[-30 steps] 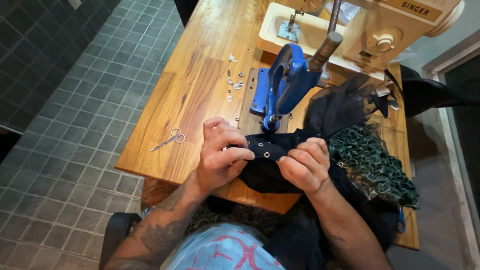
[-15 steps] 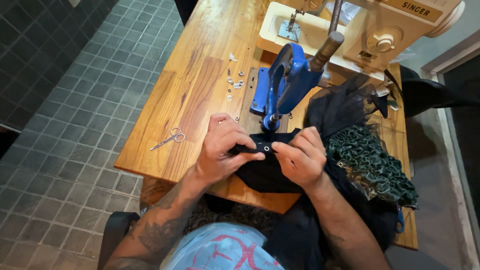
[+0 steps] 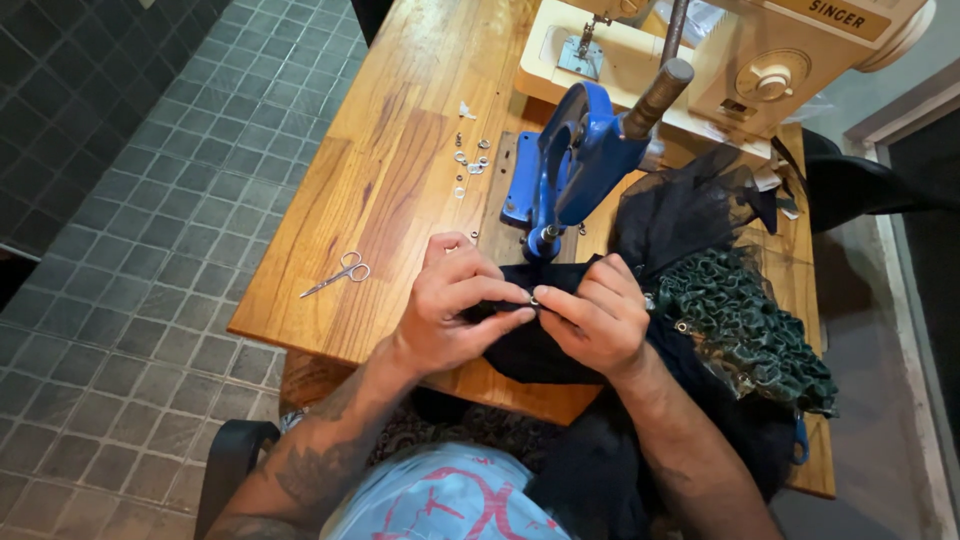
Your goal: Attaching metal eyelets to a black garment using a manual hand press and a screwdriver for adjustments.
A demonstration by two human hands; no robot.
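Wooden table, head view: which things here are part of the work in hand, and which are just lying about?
In hand:
left hand
right hand
black fabric strip with metal eyelets
blue lever press

Lying about:
small silver scissors
loose metal eyelets
cream sewing machine
green ruffled fabric

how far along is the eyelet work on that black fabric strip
Done: one silver eyelet shows set in the black fabric strip; any others are hidden. In hand: the left hand and right hand pinch the strip together just in front of the blue hand press. Left: loose silver eyelets lie on the wooden table, so more probably remain.
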